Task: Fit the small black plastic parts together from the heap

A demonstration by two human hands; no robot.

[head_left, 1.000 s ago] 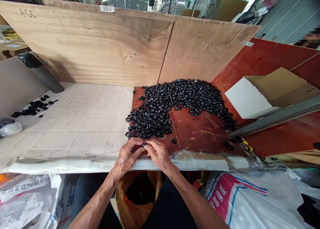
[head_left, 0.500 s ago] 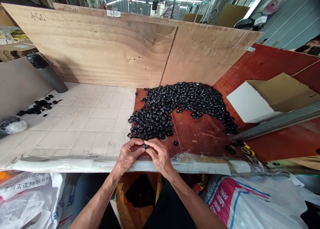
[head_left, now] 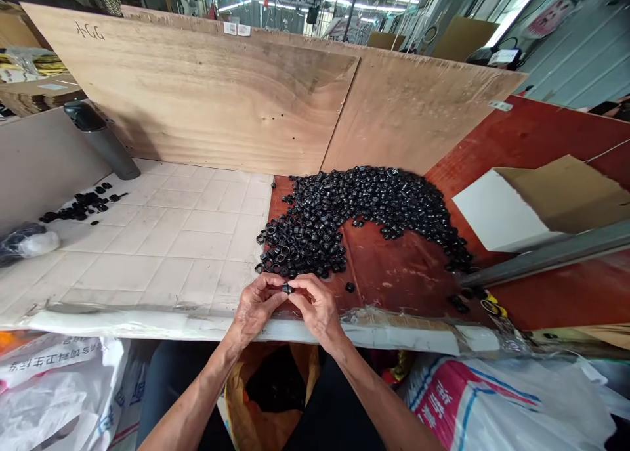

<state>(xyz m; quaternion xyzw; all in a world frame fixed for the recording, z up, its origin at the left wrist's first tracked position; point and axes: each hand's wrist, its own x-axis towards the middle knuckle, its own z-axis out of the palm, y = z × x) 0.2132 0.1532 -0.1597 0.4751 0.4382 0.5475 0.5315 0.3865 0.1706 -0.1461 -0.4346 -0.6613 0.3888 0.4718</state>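
Note:
My left hand (head_left: 254, 310) and my right hand (head_left: 318, 308) meet at the near edge of the table, fingertips pinched together on one small black ring part (head_left: 286, 289). Just beyond them lies a big curved heap of the same black ring parts (head_left: 344, 214) on the red board. One loose black part (head_left: 350, 287) lies to the right of my right hand. Below my hands, between my knees, hangs an open orange-brown bag (head_left: 275, 385) with dark contents.
Plywood boards (head_left: 207, 96) wall the back of the table. A small group of black parts (head_left: 81, 207) and a grey cylinder (head_left: 101, 139) are at the far left. A white-and-brown carton (head_left: 531, 201) and a grey bar (head_left: 541, 257) sit at the right. Printed sacks (head_left: 492, 398) lie beneath.
My hands keep pinching the small black part at the same spot on the table edge. The view has shifted slightly, so everything sits a little lower and to the right.

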